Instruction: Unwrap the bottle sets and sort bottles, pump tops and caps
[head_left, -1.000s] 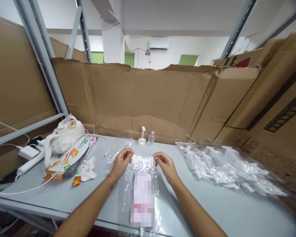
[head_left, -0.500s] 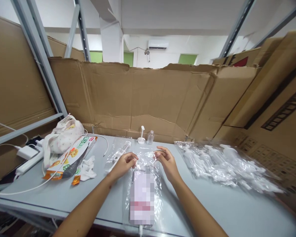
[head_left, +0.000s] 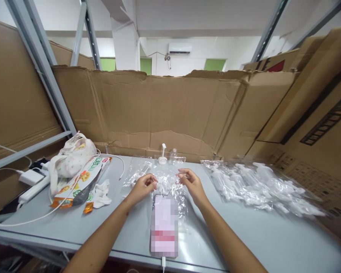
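Observation:
Between my hands is a crinkled clear plastic bag [head_left: 168,182], its far part reaching in front of a white pump head [head_left: 163,154] and a small clear bottle [head_left: 174,156]. My left hand [head_left: 143,185] pinches its left side, thumb against fingers. On the other side, my right hand [head_left: 191,184] has thumb and index finger closed on the film, the other fingers loosely bent. Small clear or white pieces seem to lie in the bag, too blurred to make out. Just nearer than the bag lies a phone [head_left: 165,223] with a pixelated screen and a cable plugged in.
Bagged white pump bottles [head_left: 250,185] lie on the right of the grey table [head_left: 244,239]. Another clear bag [head_left: 135,174] is left of centre. Farther left are a snack packet [head_left: 83,180], crumpled tissue [head_left: 102,194], a white cloth bag [head_left: 76,151] and cables. Cardboard [head_left: 170,106] stands behind.
The clear bag has moved off the phone toward the back of the table, and its far part now overlaps the pump head and bottle. Both hands keep nearly the same place and pinch.

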`<state>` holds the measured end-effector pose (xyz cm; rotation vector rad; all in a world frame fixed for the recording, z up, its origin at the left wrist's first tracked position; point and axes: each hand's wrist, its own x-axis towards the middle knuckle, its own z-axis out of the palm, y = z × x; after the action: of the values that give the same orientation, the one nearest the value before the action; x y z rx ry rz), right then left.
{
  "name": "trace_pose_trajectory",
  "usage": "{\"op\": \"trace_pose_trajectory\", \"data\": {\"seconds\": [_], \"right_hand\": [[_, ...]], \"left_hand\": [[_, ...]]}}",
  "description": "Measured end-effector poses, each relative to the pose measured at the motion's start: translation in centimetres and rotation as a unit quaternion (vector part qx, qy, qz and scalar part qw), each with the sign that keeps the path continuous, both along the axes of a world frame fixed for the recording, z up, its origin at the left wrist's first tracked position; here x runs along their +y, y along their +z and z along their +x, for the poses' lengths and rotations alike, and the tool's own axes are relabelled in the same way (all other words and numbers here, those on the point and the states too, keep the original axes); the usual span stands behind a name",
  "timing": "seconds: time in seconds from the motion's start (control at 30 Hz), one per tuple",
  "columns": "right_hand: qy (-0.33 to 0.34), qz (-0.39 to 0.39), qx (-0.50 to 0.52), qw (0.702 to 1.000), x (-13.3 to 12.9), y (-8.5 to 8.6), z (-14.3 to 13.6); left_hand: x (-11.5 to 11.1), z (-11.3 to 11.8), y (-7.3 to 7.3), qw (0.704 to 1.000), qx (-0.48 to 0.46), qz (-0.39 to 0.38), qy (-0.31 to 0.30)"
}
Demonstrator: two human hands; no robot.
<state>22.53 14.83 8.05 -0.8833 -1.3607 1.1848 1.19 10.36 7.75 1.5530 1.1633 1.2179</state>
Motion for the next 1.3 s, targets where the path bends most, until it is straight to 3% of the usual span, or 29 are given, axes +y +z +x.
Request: {"op": "trace_pose_trajectory", "data": {"seconds": [0.17,0.43,0.7,1.3], "right_hand": [[0.056,0.011,-0.043,0.997,-0.51,-0.08,-0.53],[0.02,0.046,-0.076,0.996,-0.99,-0.45,-0.84],[-0.012,0.057,-0.025,0.998,-0.6,-0.62,-0.63],[-0.008,0.04,-0.025,0.999,-0.63,-0.77,-0.8]], "left_hand": [[0.22,-0.1,-0.03,0.998,-0.012,0.025,0.062],[0.34,-0.35,0.09,0.99,-0.001,0.063,0.123],[-0.25,0.12,0.21,1.0,0.007,-0.004,0.0],[-0.22,0.22,-0.15,1.0,-0.01,0.015,0.024]]}}
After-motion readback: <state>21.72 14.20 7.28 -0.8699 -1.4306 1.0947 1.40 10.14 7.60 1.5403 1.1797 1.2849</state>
